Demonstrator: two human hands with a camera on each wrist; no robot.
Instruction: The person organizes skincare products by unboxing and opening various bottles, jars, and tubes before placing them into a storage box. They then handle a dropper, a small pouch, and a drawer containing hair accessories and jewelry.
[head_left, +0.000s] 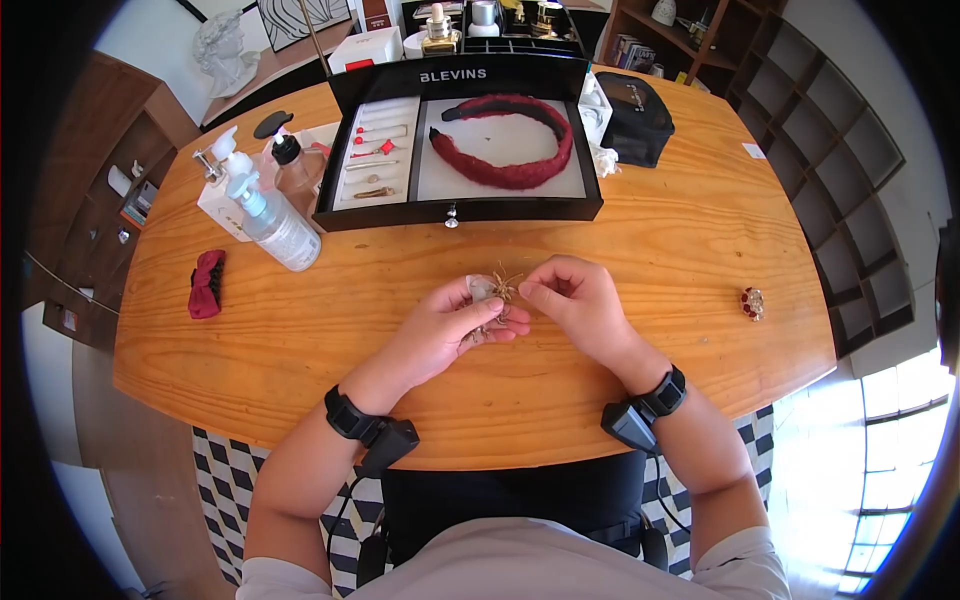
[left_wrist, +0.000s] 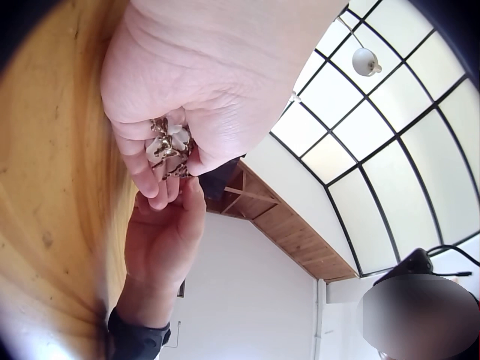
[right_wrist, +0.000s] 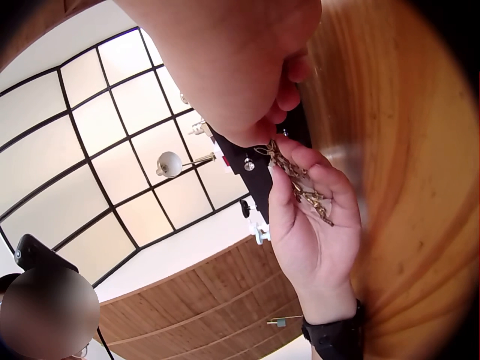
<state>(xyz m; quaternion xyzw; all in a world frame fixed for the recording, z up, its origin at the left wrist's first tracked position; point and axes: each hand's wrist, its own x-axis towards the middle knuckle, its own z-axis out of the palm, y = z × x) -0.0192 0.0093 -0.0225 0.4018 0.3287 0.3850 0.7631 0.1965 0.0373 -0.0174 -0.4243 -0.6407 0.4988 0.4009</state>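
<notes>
Over the front middle of the table, my left hand [head_left: 440,328] holds a gold-coloured metal ornament [head_left: 503,286] between thumb and fingers. Thin branching strands stick up from it, and pale petal-like pieces show on the ornament [left_wrist: 171,146] in the left wrist view. From the other side my right hand [head_left: 590,308] pinches the ornament's edge with thumb and forefinger. Along the left palm lies the lower, twig-like part of the ornament [right_wrist: 311,196], seen in the right wrist view. My left fingers partly cover it.
Behind the hands stands a black jewellery box [head_left: 455,215] with rings and a dark red headband [head_left: 510,178]. Pump bottles [head_left: 285,235] crowd its left side. A red bow clip [head_left: 207,285] lies far left, a jewelled red-and-clear piece [head_left: 752,304] far right. A black pouch [head_left: 638,120] sits behind right.
</notes>
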